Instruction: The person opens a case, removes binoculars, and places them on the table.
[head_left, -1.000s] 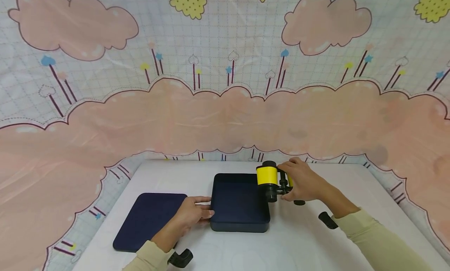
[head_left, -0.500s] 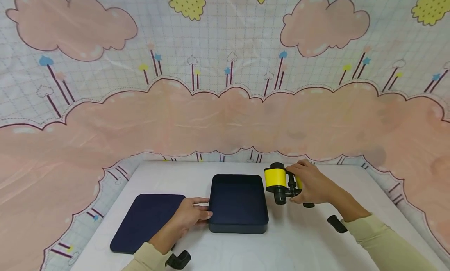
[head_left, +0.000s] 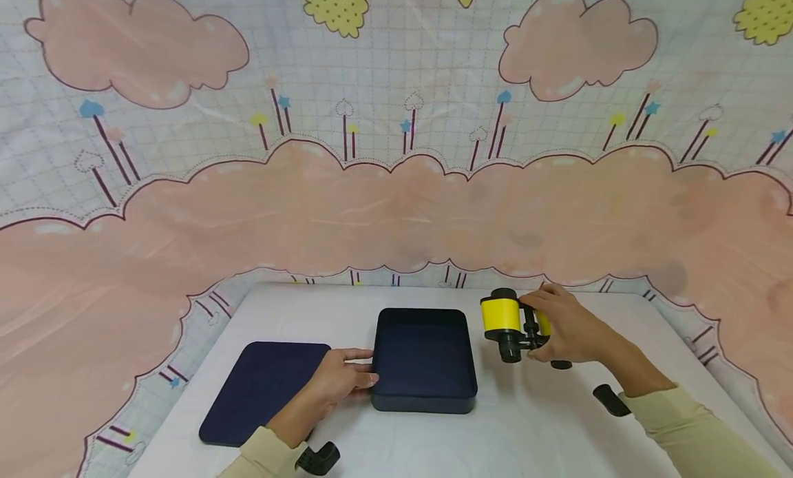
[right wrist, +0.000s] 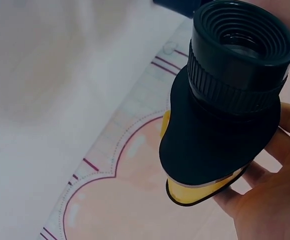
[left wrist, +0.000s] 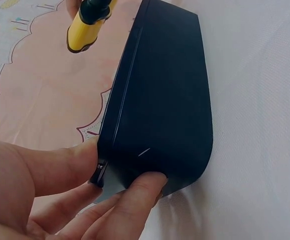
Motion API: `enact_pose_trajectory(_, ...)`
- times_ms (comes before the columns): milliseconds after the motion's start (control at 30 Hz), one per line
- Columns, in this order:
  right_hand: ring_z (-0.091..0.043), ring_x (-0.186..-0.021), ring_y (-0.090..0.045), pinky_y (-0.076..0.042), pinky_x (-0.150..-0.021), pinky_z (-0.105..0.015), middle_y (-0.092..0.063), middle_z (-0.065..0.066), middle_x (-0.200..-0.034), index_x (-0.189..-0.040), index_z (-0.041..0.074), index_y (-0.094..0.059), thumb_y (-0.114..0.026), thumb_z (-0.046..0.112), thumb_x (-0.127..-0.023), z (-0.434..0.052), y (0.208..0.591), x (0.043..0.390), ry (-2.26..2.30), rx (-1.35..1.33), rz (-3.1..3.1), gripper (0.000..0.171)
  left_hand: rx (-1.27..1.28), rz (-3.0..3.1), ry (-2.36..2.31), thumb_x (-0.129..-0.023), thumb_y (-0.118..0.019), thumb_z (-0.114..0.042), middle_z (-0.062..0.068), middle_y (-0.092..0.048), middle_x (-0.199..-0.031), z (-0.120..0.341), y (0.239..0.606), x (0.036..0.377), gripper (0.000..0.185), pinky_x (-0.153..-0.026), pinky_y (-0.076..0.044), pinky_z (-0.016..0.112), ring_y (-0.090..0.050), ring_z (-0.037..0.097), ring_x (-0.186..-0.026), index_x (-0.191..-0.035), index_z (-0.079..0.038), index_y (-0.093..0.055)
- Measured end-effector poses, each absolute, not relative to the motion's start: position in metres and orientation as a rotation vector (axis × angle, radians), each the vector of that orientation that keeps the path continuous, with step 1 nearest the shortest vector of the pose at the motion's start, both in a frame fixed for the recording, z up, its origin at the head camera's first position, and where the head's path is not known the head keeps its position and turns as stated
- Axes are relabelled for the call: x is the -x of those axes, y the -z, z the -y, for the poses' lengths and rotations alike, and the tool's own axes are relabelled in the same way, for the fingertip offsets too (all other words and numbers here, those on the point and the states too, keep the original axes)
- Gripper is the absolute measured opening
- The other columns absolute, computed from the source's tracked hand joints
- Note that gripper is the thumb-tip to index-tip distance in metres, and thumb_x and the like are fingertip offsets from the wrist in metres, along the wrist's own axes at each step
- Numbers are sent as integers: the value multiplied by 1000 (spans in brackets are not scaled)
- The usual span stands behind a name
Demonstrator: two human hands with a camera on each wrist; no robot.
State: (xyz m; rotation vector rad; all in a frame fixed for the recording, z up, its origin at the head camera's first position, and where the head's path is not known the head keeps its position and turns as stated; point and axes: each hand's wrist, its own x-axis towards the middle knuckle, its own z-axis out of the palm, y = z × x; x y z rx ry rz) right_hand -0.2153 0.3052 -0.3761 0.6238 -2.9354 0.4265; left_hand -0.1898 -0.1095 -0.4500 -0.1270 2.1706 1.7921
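My right hand (head_left: 560,326) grips a pair of yellow and black binoculars (head_left: 511,324) just above the table, right of the dark blue box (head_left: 424,357). The right wrist view shows a black ribbed eyepiece of the binoculars (right wrist: 224,115) resting in my palm (right wrist: 269,210). My left hand (head_left: 337,381) holds the box's left wall, thumb on the rim and fingers against the outside. From the left wrist, that hand (left wrist: 60,195) pinches the corner of the box (left wrist: 159,110), with the binoculars (left wrist: 87,27) beyond. The box looks empty.
The box's flat dark blue lid (head_left: 263,388) lies left of it on the white table (head_left: 526,430). A pink cloud-pattern cloth (head_left: 396,154) hangs behind and round the table. Black wrist-camera mounts (head_left: 319,457) show near both sleeves.
My right hand has carried the binoculars to the right, from over the box's right rim to clear of it. The left hand stays on the box.
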Motion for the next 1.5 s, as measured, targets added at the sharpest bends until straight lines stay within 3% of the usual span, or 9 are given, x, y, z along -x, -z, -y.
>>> enact_pose_trajectory(433, -42, -130, -47, -53, -99, -68, -63, -18, -138, -140, 2, -61, -97, 32, -65, -322, 373, 214, -455, -627, 2934, 89, 149, -2166, -1805, -86, -73, 12, 30, -68, -131, 108, 451, 193, 58, -86, -64, 46, -74, 28, -106, -142, 6, -58)
enact_pose_trajectory(800, -45, -136, -42, -50, -101, -71, -66, -14, -136, -137, 5, -62, -98, 30, -63, -334, 381, 212, -478, -626, 2935, 86, 136, -2155, -1797, -87, -73, 11, 31, -67, -133, 111, 453, 191, 59, -86, -65, 45, -74, 27, -107, -143, 7, -57)
enact_pose_trajectory(1100, -39, -127, -46, -56, -96, -64, -63, -14, -129, -137, 2, -61, -99, 25, -62, -339, 384, 210, -519, -631, 2919, 87, 134, -2163, -1812, -87, -72, 11, 32, -66, -133, 109, 451, 191, 56, -87, -64, 47, -74, 30, -109, -142, 8, -58)
enact_pose_trajectory(1500, -41, -126, -47, -54, -98, -68, -60, -18, -132, -138, 1, -60, -98, 21, -62, -343, 393, 209, -563, -600, 2944, 87, 159, -2184, -1795, -86, -73, 12, 31, -67, -132, 108, 449, 189, 57, -86, -64, 47, -74, 29, -108, -141, 7, -59)
